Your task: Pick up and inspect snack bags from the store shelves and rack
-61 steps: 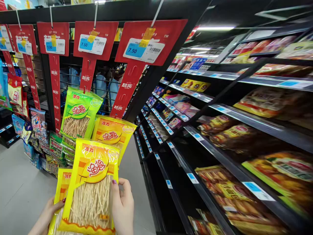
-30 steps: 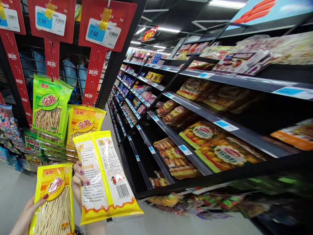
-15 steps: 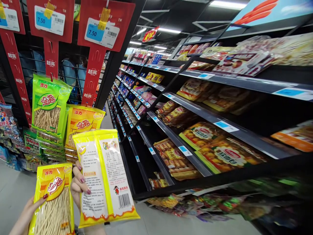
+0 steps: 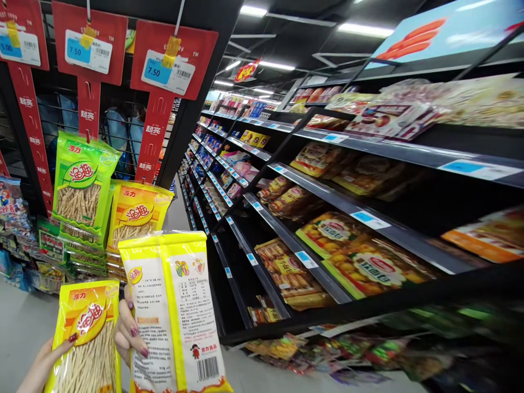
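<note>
My left hand [image 4: 46,364] grips a yellow packet of pale snack strips [image 4: 88,349] at the lower left, thumb pressed on its printed front. Just right of it, my right hand [image 4: 130,333] holds a second yellow snack packet [image 4: 186,316] from behind, its fingers curled over the left edge. That packet shows its back, with small print, a table and a barcode. The rest of the right hand is hidden behind it. Beyond both hands hang a green snack packet [image 4: 84,183] and a yellow-orange snack packet [image 4: 139,207] of like design.
Red hanging strips with price tags [image 4: 153,68] line the rack at the upper left. A long black shelf unit [image 4: 295,147] runs along the right with bagged breads [image 4: 374,265]. Grey floor [image 4: 262,371] shows below.
The right packet has come nearer and lower in view, its print now sharper. The left packet has shifted slightly down. The shelves have moved a little left as the view turned.
</note>
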`<move>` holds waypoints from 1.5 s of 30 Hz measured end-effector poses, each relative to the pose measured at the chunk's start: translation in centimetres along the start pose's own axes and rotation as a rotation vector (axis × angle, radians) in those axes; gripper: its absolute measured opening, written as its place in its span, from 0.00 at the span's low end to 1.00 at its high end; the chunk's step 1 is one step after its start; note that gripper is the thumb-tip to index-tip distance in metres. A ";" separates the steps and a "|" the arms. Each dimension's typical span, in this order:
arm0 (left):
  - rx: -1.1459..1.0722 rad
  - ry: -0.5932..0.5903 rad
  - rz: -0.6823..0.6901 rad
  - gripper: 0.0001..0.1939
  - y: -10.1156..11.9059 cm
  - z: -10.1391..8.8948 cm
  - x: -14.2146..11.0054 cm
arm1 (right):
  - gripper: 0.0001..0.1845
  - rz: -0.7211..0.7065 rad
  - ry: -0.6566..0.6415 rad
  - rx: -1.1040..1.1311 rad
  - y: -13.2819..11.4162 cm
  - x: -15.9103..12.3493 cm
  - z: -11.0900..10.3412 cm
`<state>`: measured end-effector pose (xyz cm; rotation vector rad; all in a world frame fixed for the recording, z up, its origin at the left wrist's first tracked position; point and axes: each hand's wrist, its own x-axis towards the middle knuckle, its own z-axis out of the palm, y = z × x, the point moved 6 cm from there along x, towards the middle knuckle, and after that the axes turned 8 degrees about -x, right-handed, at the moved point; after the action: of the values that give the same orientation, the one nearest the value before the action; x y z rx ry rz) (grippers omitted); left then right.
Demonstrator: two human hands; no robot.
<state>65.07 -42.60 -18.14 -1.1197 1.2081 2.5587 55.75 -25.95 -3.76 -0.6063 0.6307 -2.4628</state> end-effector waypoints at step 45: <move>-0.260 0.222 0.008 0.44 2.5 -1.7 0.7 | 0.33 -0.311 0.947 -1.656 -14.0 6.9 -4.9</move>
<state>64.62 -45.65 -17.77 -1.4878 0.9355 2.7144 42.68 -17.86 1.91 0.0906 3.1305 -1.7613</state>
